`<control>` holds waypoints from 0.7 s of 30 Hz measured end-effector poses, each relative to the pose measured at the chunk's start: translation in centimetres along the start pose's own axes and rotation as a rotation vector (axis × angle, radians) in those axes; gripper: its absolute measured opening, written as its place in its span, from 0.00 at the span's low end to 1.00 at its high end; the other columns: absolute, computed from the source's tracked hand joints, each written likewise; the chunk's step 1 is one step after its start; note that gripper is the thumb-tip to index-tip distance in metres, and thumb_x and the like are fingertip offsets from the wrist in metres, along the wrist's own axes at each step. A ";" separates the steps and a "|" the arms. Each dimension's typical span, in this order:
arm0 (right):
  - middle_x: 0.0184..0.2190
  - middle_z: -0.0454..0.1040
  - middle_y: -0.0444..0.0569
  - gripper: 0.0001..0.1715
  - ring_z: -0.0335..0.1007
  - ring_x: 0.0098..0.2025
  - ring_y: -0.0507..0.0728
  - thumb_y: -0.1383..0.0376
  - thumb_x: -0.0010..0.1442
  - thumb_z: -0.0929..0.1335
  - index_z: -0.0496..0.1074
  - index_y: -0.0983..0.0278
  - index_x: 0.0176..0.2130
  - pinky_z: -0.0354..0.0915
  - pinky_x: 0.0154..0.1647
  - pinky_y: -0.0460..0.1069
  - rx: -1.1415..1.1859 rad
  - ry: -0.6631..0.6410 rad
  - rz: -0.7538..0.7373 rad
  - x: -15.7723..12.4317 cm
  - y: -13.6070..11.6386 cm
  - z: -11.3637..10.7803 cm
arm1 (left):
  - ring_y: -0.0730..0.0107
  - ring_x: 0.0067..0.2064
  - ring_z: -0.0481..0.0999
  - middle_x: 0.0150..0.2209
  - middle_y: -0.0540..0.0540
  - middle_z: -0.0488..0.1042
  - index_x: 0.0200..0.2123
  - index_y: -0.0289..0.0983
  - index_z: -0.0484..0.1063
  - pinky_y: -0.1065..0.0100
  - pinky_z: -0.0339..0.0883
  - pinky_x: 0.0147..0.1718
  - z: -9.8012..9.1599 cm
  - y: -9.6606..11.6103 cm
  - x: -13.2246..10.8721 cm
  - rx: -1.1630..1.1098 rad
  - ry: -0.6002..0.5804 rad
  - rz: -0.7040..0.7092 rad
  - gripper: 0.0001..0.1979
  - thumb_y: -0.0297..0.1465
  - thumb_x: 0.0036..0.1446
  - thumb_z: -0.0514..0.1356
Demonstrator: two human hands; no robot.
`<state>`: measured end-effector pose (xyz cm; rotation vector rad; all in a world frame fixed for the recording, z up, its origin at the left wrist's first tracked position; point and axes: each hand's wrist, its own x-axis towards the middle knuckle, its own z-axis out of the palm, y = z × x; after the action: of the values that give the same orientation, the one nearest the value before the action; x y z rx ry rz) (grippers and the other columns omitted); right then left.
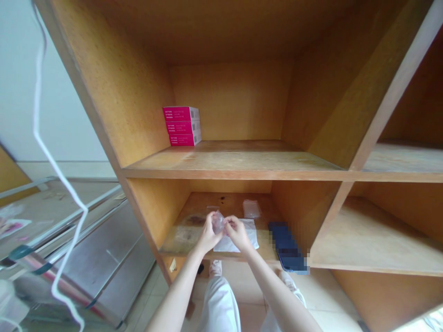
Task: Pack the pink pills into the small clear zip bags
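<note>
A small clear plastic bag is held up between my two hands above the lower shelf. My left hand is closed on its left side, thumb and fingers pinching it. My right hand pinches the bag's right edge. Whether anything is inside the bag I cannot tell. Under my hands a white sheet, perhaps paper or thin plastic, lies flat near the shelf's front edge. Just behind it rests another clear plastic bag.
Three stacked pink boxes stand at the left of the upper shelf. A dark blue, partly blurred flat object lies right of my hands, over the lower shelf's edge. At left are a metal cart and a hanging white cable.
</note>
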<state>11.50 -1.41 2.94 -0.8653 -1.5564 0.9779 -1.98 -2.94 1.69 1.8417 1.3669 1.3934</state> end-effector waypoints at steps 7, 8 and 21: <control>0.19 0.62 0.41 0.12 0.61 0.19 0.49 0.56 0.54 0.60 0.62 0.64 0.31 0.60 0.20 0.44 0.106 0.055 0.065 0.0 0.3 -0.9 | 0.67 0.41 0.71 0.41 0.43 0.69 0.50 0.39 0.53 0.63 0.64 0.41 0.2 1.3 0.3 -0.095 -0.028 -0.047 0.27 0.37 0.48 0.58; 0.18 0.61 0.40 0.12 0.60 0.18 0.49 0.56 0.55 0.60 0.61 0.64 0.31 0.59 0.19 0.44 0.111 0.064 0.062 -0.1 0.3 -0.9 | 0.68 0.37 0.72 0.39 0.44 0.70 0.50 0.39 0.54 0.65 0.66 0.37 0.3 1.4 0.3 -0.123 -0.022 -0.086 0.26 0.38 0.49 0.58; 0.25 0.66 0.44 0.13 0.63 0.24 0.51 0.58 0.54 0.62 0.61 0.63 0.37 0.62 0.24 0.44 0.138 0.154 0.064 -1.4 1.9 -0.8 | 0.74 0.16 0.69 0.20 0.50 0.71 0.31 0.36 0.65 0.76 0.57 0.12 -0.1 1.3 0.3 -0.429 -0.117 -0.420 0.18 0.46 0.49 0.54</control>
<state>12.63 -1.80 0.75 -0.8761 -1.3225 1.0271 -1.51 -3.20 2.95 1.2533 1.1931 1.2176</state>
